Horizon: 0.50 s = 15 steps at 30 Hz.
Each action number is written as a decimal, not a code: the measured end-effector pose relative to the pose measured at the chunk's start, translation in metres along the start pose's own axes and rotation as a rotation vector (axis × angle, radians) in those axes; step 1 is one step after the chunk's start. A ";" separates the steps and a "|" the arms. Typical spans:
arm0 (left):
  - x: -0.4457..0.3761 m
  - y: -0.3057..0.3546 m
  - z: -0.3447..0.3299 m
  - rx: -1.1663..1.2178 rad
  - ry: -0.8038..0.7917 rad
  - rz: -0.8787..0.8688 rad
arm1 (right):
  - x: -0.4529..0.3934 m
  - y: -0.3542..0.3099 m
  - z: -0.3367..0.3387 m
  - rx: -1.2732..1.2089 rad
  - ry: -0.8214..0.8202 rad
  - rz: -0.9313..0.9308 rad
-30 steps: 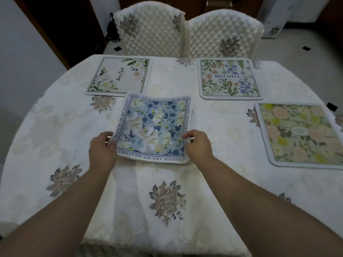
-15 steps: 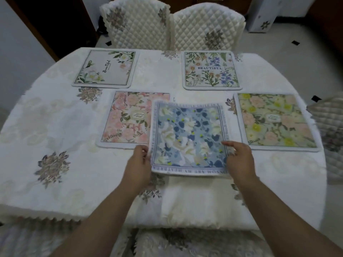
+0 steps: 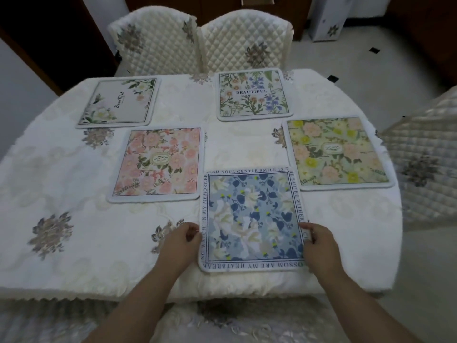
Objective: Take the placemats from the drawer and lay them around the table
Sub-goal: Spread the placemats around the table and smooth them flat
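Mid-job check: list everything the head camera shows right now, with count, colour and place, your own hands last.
Blue mat: 1, blue and white floral with a text border, near edge, centre.
Pink mat: 1, pink floral, left of the blue mat, a little farther back.
Yellow mat: 1, green and yellow floral, right side.
BEAUTIFUL mat: 1, white with wildflowers, far right of centre.
Pale mat: 1, pale grey with leaves at the corners, far left.
Table: 1, cream floral cloth.
Chairs: 3 seen, cream quilted covers; two at the far side, one at the right edge.
Left hand: at the blue mat's left edge.
Right hand: at its right edge.
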<state>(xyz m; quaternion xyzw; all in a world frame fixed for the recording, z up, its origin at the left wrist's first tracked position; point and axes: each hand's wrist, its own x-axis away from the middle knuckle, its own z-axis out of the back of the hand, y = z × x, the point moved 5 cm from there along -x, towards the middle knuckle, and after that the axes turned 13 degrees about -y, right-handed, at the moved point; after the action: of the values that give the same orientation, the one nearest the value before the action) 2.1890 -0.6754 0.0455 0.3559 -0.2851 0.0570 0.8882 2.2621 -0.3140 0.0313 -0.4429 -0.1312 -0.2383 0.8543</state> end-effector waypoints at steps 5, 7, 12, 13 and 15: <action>-0.031 0.021 0.010 -0.085 -0.023 -0.109 | -0.004 0.001 0.000 -0.011 -0.030 -0.024; -0.041 0.024 0.009 -0.230 -0.038 -0.154 | -0.004 0.000 -0.001 0.017 -0.027 -0.015; -0.055 0.021 0.016 -0.573 0.049 -0.133 | -0.002 -0.003 -0.001 0.087 -0.006 0.028; -0.056 0.023 0.019 -0.626 0.074 -0.155 | -0.002 -0.003 -0.002 0.089 -0.005 0.034; -0.061 0.022 0.024 -0.694 0.071 -0.185 | -0.003 -0.001 -0.002 0.086 -0.004 0.040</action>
<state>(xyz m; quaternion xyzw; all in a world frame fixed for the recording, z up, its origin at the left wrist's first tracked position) 2.1204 -0.6692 0.0391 0.0554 -0.2230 -0.1116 0.9668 2.2591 -0.3151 0.0294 -0.4088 -0.1341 -0.2143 0.8769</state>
